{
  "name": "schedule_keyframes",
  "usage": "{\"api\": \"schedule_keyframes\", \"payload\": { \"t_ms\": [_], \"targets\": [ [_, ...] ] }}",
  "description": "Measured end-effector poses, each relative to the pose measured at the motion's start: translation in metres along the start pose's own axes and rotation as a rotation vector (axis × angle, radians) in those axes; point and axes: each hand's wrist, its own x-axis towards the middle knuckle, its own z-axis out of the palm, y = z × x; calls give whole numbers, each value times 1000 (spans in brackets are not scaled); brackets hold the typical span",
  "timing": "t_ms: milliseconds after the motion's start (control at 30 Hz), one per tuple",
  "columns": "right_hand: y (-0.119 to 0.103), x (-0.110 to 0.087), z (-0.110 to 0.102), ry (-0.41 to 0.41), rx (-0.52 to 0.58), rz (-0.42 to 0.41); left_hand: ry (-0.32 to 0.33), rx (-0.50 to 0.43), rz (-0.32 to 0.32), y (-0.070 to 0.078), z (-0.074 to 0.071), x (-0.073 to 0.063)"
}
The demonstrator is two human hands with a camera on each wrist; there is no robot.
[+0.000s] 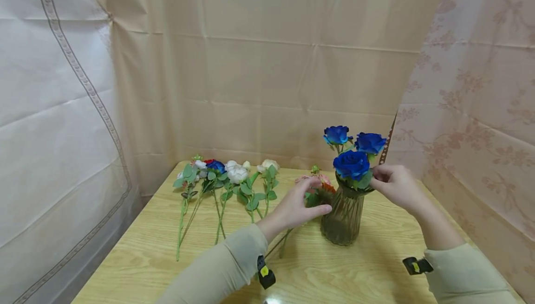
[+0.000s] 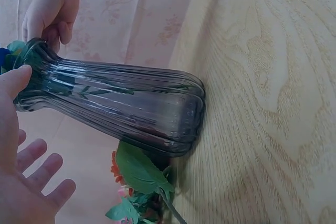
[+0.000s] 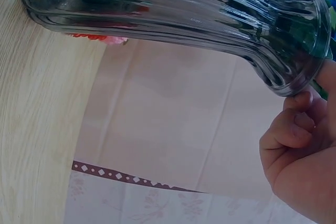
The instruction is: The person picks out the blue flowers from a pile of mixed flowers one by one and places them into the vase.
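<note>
A ribbed, smoky glass vase (image 1: 342,218) stands upright on the table with three blue roses in it, the front rose (image 1: 352,164) close over its mouth. My right hand (image 1: 397,185) is at the right side of the rim, fingers curled and pinching at the vase's edge beside a green leaf (image 1: 365,179). The right wrist view shows the curled fingers (image 3: 294,132) right under the rim. Stems show through the glass (image 2: 107,92). To the vase's left, my left hand (image 1: 296,205) has its fingers spread and holds nothing; its thumb overlaps the vase neck in the left wrist view.
Several artificial flowers lie across the table's left and middle, among them white blooms (image 1: 237,173), a blue rose (image 1: 216,166) and a cream rose (image 1: 268,165). Pink and orange flowers (image 1: 328,187) lie behind the vase. Curtains (image 1: 267,86) enclose the wooden table (image 1: 138,243).
</note>
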Motion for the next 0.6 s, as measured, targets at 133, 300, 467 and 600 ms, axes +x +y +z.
{"api": "schedule_keyframes", "payload": {
  "t_ms": [133,300,467,600],
  "targets": [
    [0,-2,-3,15,6,37,-1,-9,-2,-2,0,-1],
    [1,-1,-7,32,-2,72,-1,-20,-6,-2,0,0],
    [-1,2,-9,85,-14,74,-5,-19,-11,-1,0,1],
    [-2,6,-8,124,-31,65,-8,-31,-9,1,0,2]
  ]
}}
